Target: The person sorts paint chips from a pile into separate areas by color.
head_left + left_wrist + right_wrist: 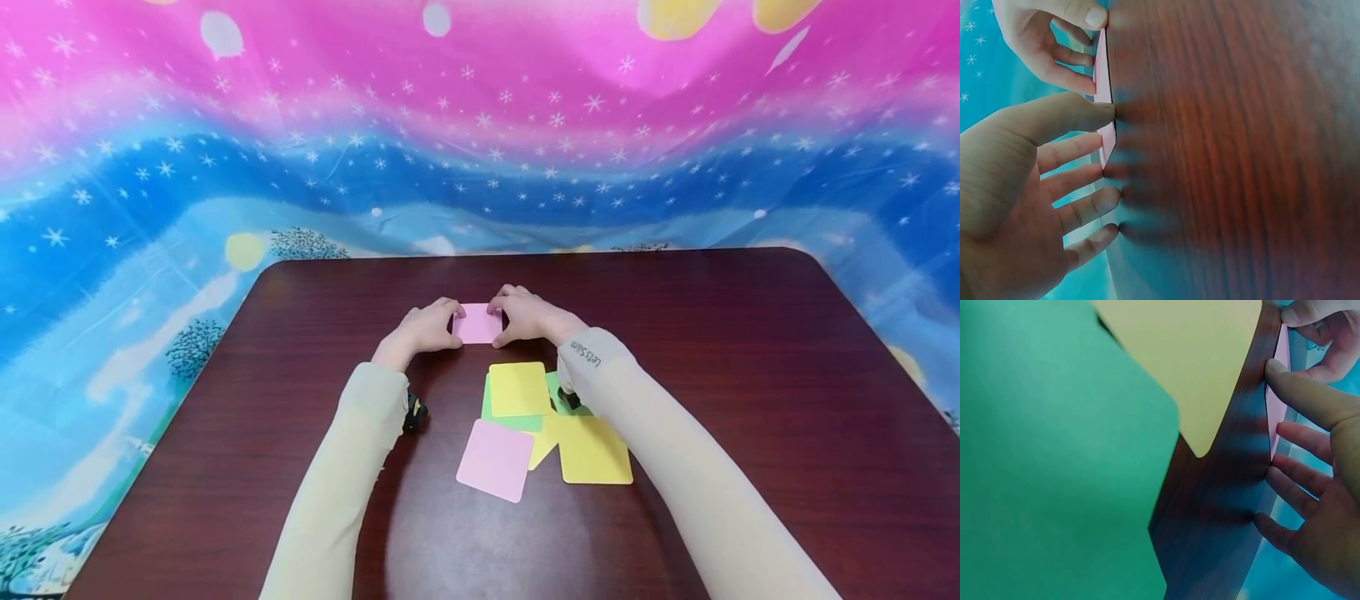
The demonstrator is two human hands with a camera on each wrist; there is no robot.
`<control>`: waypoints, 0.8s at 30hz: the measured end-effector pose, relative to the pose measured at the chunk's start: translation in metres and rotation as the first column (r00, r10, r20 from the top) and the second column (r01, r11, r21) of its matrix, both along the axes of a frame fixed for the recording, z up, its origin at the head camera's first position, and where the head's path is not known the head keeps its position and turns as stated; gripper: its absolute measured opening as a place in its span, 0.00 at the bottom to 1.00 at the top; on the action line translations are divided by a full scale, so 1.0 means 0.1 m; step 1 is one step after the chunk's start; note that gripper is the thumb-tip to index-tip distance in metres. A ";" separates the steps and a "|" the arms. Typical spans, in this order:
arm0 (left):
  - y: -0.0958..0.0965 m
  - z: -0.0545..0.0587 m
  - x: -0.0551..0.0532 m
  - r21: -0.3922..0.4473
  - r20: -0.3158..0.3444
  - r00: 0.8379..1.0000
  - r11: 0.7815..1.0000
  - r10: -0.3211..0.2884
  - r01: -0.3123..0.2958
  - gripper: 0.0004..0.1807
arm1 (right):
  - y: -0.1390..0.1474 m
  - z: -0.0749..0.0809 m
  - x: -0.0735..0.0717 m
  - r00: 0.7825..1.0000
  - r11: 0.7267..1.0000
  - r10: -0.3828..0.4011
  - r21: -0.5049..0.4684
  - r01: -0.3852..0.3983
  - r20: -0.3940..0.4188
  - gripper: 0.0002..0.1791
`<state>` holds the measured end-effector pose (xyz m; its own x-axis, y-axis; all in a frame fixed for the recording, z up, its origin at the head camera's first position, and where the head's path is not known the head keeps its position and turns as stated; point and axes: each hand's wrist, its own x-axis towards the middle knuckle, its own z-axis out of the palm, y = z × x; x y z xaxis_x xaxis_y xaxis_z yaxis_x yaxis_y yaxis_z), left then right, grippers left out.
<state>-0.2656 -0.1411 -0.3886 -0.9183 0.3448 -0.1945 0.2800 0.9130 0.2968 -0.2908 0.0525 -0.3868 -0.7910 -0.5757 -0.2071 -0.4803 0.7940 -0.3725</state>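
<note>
A pink card [477, 323] lies flat near the far side of the table, between my two hands. My left hand [430, 327] holds its left end, thumb at the near edge and index finger toward the far edge; the other fingers [1088, 209] spread beyond it, tips down on the table. On the right end, my right hand [531, 317] holds the card the same way, thumb near and fingers far. Closer to me lie loose square cards: a yellow card [519, 388] over a green card [510, 418], a pink card [497, 461] and another yellow card [596, 450].
The dark wooden table [750, 375] has rounded far corners. Behind it hangs a pink and blue cloth [480, 150] with snowflakes. Another green card [1066, 456] lies under the right wrist, beside a yellow card [1197, 381]. Dark wrist cameras sit beneath both sleeves.
</note>
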 end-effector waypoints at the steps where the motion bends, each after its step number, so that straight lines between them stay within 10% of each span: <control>1: 0.00 0.00 0.00 0.001 0.002 1.000 1.000 -0.001 0.001 0.27 | 0.00 0.00 0.00 1.000 1.000 0.002 0.007 -0.002 0.001 0.33; 24: 0.01 0.15 0.19 -0.007 -0.002 1.000 1.000 -0.027 0.027 0.28 | 0.17 0.18 0.11 0.998 0.998 0.061 -0.029 -0.061 0.005 0.32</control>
<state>-0.2465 -0.1399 -0.3731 -0.9089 0.3682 -0.1956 0.3052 0.9072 0.2895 -0.2802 0.0690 -0.3688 -0.7534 -0.6284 -0.1939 -0.5252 0.7524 -0.3976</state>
